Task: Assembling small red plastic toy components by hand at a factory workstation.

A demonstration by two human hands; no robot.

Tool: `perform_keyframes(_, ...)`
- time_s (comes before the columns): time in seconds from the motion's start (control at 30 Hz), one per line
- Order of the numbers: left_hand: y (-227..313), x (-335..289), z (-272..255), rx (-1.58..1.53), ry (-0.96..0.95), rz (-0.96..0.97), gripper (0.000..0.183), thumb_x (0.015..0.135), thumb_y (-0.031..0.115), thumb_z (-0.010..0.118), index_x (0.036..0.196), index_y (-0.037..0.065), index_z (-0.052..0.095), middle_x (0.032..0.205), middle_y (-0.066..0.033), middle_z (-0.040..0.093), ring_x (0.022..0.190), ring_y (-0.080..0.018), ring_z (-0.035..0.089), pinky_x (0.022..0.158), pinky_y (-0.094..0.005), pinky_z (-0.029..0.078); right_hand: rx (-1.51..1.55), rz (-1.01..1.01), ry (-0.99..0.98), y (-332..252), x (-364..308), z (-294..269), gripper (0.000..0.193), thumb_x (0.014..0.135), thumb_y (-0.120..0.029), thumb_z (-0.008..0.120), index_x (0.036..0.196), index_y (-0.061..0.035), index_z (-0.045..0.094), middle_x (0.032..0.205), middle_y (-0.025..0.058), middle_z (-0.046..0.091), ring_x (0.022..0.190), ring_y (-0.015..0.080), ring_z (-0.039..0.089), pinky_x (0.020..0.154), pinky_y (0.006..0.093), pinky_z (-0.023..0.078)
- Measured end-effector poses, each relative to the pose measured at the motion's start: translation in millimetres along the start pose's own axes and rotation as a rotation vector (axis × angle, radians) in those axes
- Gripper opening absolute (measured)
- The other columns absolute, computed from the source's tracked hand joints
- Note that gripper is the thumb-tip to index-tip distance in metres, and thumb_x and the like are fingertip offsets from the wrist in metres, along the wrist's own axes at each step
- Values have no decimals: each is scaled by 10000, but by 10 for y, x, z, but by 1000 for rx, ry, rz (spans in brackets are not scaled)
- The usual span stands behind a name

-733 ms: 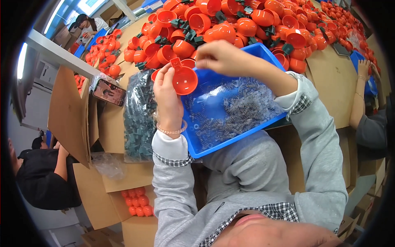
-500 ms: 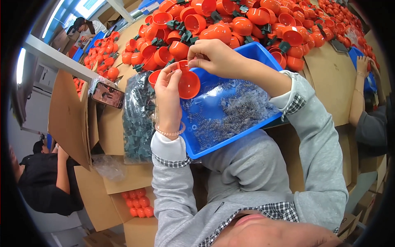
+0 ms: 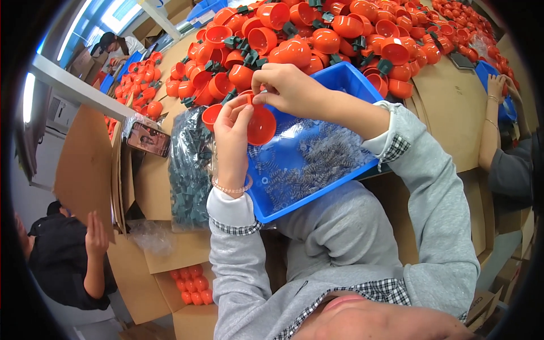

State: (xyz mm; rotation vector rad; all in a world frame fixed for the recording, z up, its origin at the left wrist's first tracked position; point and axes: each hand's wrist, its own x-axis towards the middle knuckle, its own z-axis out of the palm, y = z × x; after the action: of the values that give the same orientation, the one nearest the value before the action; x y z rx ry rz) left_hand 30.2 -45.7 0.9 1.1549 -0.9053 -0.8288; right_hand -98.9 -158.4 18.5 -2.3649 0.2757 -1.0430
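Observation:
My left hand (image 3: 232,136) pinches a glossy orange-red plastic cup (image 3: 261,127), its round hollow facing up, over the near-left part of a blue bin (image 3: 300,205). The thumb and fingers of my right hand (image 3: 292,88) are closed at the cup's upper edge; anything small between them is hidden. In the bin lie many small metal springs (image 3: 334,153) and small clear plastic pieces. A second orange-red cup (image 3: 211,115) shows just left of my left fingers; I cannot tell whether it is joined to the held one.
A large heap of orange-red cups (image 3: 326,41) with dark green clips covers the table's far side. Left of the bin lie a bag of dark green parts (image 3: 191,170) and a phone (image 3: 148,139). Cardboard boxes (image 3: 90,170) stand at left. Co-workers sit left, far left and right.
My right fingertips have come down closer to the held cup's edge and my left fingers. At the left, a co-worker's hand has risen and turned. The whole view has shifted slightly.

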Motion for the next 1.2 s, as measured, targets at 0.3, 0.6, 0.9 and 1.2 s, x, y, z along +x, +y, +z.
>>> perform_keyframes(0.3, 41, -30, -8, -5, 59, -31, 194, 868, 125, 557, 1011, 0, 601, 937, -56, 631, 840, -107, 608, 726, -222, 482, 197, 118, -6, -62, 23, -42, 169, 795, -115, 633, 914, 5, 634, 767, 144, 636, 708, 219, 625, 657, 317, 490)
perform_keyframes(0.6, -10, -4, -105, 67, 55, -44, 178, 856, 127, 619, 945, -26, 602, 871, -74, 649, 763, -95, 605, 681, -204, 473, 146, 9, 33, -167, 31, -121, 110, 805, -28, 610, 909, 5, 625, 783, 105, 629, 702, 179, 613, 643, 284, 484)
perform_keyframes(0.9, 48, 4, -10, -56, 113, -52, 245, 896, 155, 485, 1050, -9, 583, 1009, -64, 604, 917, -114, 566, 822, -238, 441, 66, -89, 24, -142, 7, -32, 130, 767, -45, 633, 872, 6, 575, 847, 142, 615, 802, 309, 619, 685, 360, 492)
perform_keyframes(1.2, 0, 20, -42, -15, 18, -21, 308, 886, 140, 406, 1121, -2, 546, 1067, -87, 587, 987, -153, 576, 840, -274, 465, 32, -156, -9, -81, -2, -58, 163, 786, -57, 647, 936, -14, 601, 828, 92, 637, 783, 201, 634, 679, 293, 494)
